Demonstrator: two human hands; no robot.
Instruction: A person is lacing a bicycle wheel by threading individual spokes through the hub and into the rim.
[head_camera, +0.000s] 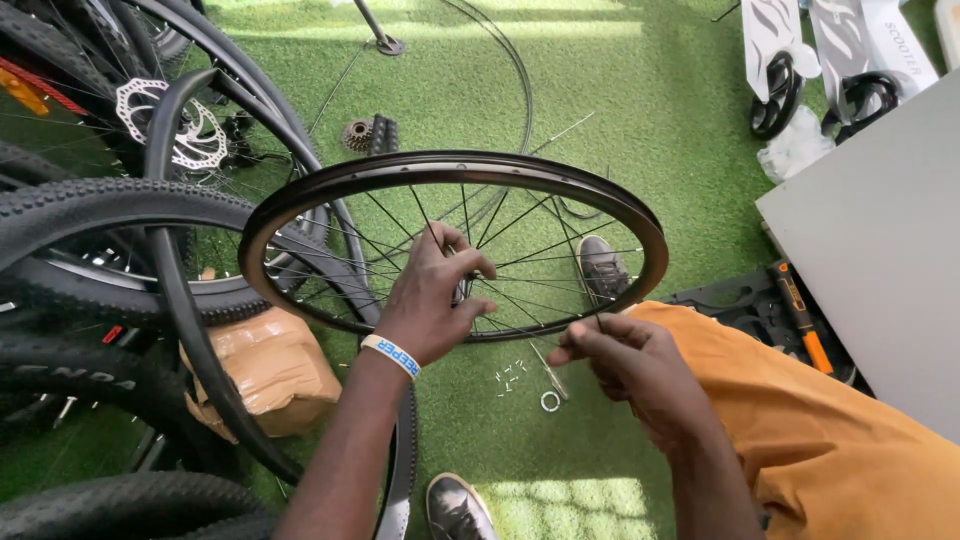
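Head view: tyres (100, 215), brown parcel (270, 365) crowd wheel rim (450, 165) beside left hand (435, 290).

Hub of wheel (455, 165) hidden behind left hand (432, 290); small parts (510, 375) on grass too tiny to identify; tyres (110, 215) cut off left.

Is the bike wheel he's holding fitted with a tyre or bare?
Bare. The wheel rim shows only black metal with no rubber around it, while the left hand grips the hub and the right hand pinches a spoke.
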